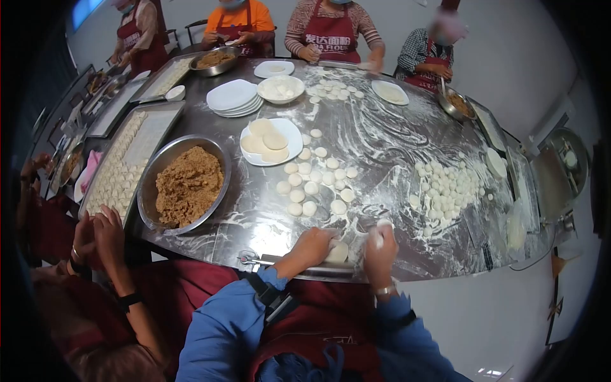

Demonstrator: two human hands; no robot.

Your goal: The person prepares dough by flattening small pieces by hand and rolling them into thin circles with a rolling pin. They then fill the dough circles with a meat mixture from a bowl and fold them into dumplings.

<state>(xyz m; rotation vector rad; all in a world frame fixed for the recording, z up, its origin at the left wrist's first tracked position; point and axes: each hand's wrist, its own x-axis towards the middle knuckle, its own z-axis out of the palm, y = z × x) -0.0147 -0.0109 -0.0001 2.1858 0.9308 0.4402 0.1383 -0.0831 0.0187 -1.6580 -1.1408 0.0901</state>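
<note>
My left hand (314, 247) is at the table's near edge, its fingers closed on the rim of a small flattened dough wrapper (338, 253). On the other side of the wrapper, my right hand (380, 256) is curled round what looks like a short rolling pin (384, 223); only its floury end shows above the fist. Just beyond my hands lie several round dough pieces (311, 188), some pressed flat. A larger heap of small dough pieces (445, 189) is scattered to the right. A white plate (292, 130) holds rolled wrappers (273, 140).
Left of me stands a steel bowl of brown filling (190, 184) beside a tray of dumplings (127, 167). A co-worker's hands (102, 239) are close at my left. Stacked plates (234, 97) and a white bowl (280, 90) stand farther back. Other people work across the floured table (382, 146).
</note>
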